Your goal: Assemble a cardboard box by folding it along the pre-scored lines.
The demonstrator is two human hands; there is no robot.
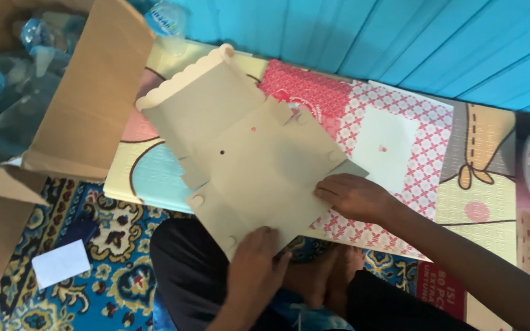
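Both hands on the flat box blank, folding it on the mat.

I have the blank (pixel 246 153) lying unfolded on the mat (pixel 480 202) in front of my knees. My left hand (pixel 256 260) pinches its near edge, fingers closed on the card; my right hand (pixel 354 196) lies flat, pressing its right flap. I'd judge it best to keep the right palm firm and crease along the scored line.
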